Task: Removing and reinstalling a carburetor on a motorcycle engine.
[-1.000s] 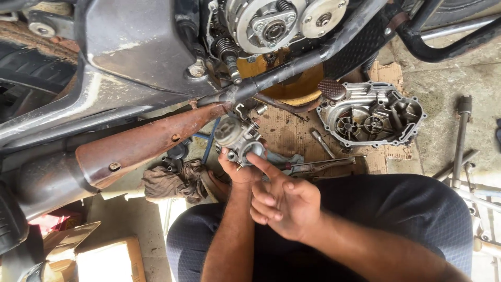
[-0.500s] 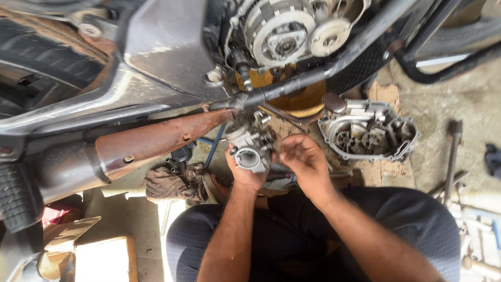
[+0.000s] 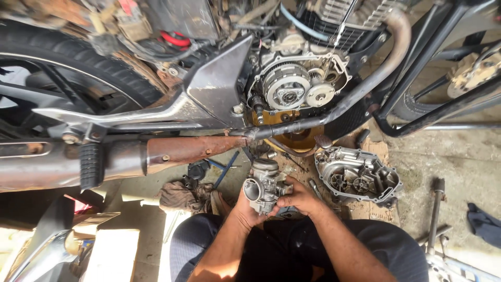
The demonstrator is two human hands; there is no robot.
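Note:
Both of my hands hold a grey metal carburetor (image 3: 262,184) just above my lap. My left hand (image 3: 245,209) grips its underside and left side, with the round intake mouth facing left. My right hand (image 3: 298,197) closes on its right side, thumb on top. Straight ahead stands a motorcycle with its clutch assembly (image 3: 286,89) exposed. A rusty exhaust pipe (image 3: 182,149) runs across in front of me.
A removed engine side cover (image 3: 360,180) lies on cardboard to the right. A yellow drain pan (image 3: 297,137) sits under the engine. A dirty rag (image 3: 185,197) and a blue-handled tool (image 3: 224,169) lie left of my hands. Long metal tools (image 3: 436,214) rest on the concrete at right.
My view has tilted up, showing more of the motorcycle. My right hand went from open beside the carburetor to closed on its right side. The carburetor stays in my left hand.

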